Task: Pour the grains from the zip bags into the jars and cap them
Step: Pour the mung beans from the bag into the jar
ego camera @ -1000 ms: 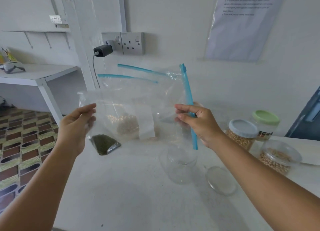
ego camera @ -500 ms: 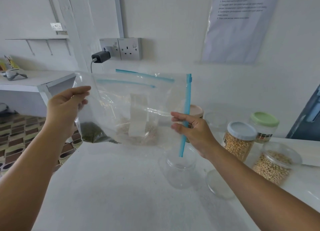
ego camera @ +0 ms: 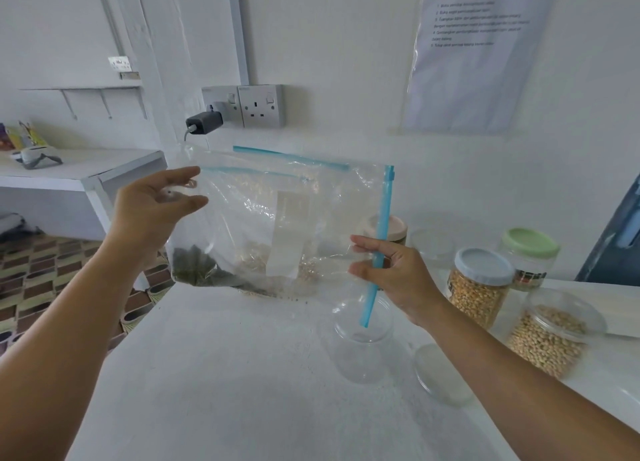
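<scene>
I hold a clear zip bag (ego camera: 249,218) sideways above the white table (ego camera: 225,374). My left hand (ego camera: 156,204) pinches its bottom corner. My right hand (ego camera: 391,273) pinches the blue zip strip (ego camera: 382,232), whose lower end hangs over an empty clear jar (ego camera: 362,343). Dark green grains (ego camera: 194,266) sit in the bag's lower left corner. Behind it, other zip bags with pale grains (ego camera: 298,263) stand against the wall. A clear lid (ego camera: 440,374) lies to the right of the jar.
At the right stand a blue-lidded jar (ego camera: 479,284) of yellow grains, a green-lidded jar (ego camera: 530,256), an open jar of pale beans (ego camera: 550,332) and a beige-lidded jar (ego camera: 398,228). A wall socket with a charger (ego camera: 204,123) is behind. The table's left edge drops to a patterned floor.
The bag has been raised and tipped further, my left hand lifting its bottom corner higher. The zip end now points down over the empty jar, and the green grains stay in the corner.
</scene>
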Action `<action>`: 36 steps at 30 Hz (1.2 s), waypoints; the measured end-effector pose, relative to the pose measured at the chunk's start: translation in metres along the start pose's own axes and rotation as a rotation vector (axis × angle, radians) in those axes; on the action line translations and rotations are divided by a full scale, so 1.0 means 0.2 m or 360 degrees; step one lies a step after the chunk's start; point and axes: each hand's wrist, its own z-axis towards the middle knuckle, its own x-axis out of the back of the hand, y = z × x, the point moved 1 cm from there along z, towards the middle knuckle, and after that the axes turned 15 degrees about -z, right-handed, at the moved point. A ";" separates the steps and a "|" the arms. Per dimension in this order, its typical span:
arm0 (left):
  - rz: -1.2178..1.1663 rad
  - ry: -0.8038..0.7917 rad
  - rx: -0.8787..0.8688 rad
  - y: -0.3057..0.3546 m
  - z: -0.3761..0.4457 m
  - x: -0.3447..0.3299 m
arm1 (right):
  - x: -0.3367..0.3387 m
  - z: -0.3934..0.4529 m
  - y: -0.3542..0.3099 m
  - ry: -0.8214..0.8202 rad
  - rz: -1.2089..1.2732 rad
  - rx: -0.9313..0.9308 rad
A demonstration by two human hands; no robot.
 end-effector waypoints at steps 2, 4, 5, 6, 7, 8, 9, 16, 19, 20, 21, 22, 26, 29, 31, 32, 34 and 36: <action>0.0011 -0.0014 -0.0031 0.02 0.01 0.00 | 0.00 0.00 0.00 0.0010 -0.0014 0.0014; 0.0022 -0.0018 -0.0069 0.04 0.01 -0.01 | 0.01 0.01 0.00 0.0014 -0.0025 0.0032; 0.0030 -0.0017 -0.0086 0.05 0.02 -0.01 | 0.01 0.01 0.00 0.0017 -0.0031 0.0047; 0.0031 -0.0013 -0.0100 0.06 0.03 -0.02 | 0.01 0.00 0.00 0.0020 -0.0038 0.0061; 0.0025 -0.0011 -0.0108 0.07 0.03 -0.02 | 0.01 0.00 0.00 0.0023 -0.0046 0.0072; 0.0012 -0.0013 -0.0111 0.08 0.04 -0.02 | 0.01 0.00 0.00 0.0028 -0.0052 0.0082; -0.0003 -0.0013 -0.0113 0.09 0.05 -0.03 | 0.01 0.00 0.00 0.0036 -0.0056 0.0089; -0.0068 -0.0056 -0.0204 0.15 0.09 -0.06 | 0.02 -0.02 0.02 0.0062 -0.0038 0.0127; -0.0071 -0.0078 -0.0239 0.17 0.10 -0.08 | 0.02 -0.02 0.04 0.0058 -0.0031 0.0128; -0.0063 -0.0089 -0.0246 0.17 0.10 -0.09 | 0.02 -0.02 0.05 0.0059 -0.0034 0.0126; -0.0061 -0.0102 -0.0253 0.17 0.10 -0.10 | 0.01 -0.02 0.06 0.0062 -0.0035 0.0125; -0.0067 -0.0112 -0.0258 0.17 0.10 -0.10 | 0.01 -0.03 0.07 0.0066 -0.0038 0.0126; -0.0093 -0.0132 -0.0259 0.17 0.10 -0.12 | 0.01 -0.03 0.10 0.0080 -0.0059 0.0130; -0.0098 -0.0145 -0.0284 0.18 0.10 -0.13 | 0.00 -0.04 0.11 0.0086 -0.0080 0.0144; -0.0090 -0.0155 -0.0300 0.19 0.10 -0.14 | 0.00 -0.04 0.12 0.0092 -0.0100 0.0141; -0.0087 -0.0162 -0.0308 0.19 0.10 -0.15 | 0.00 -0.04 0.12 0.0094 -0.0108 0.0137; -0.0082 -0.0180 -0.0324 0.20 0.10 -0.16 | 0.00 -0.05 0.11 0.0095 -0.0110 0.0135; -0.0079 -0.0191 -0.0346 0.21 0.10 -0.16 | 0.00 -0.05 0.11 0.0101 -0.0105 0.0145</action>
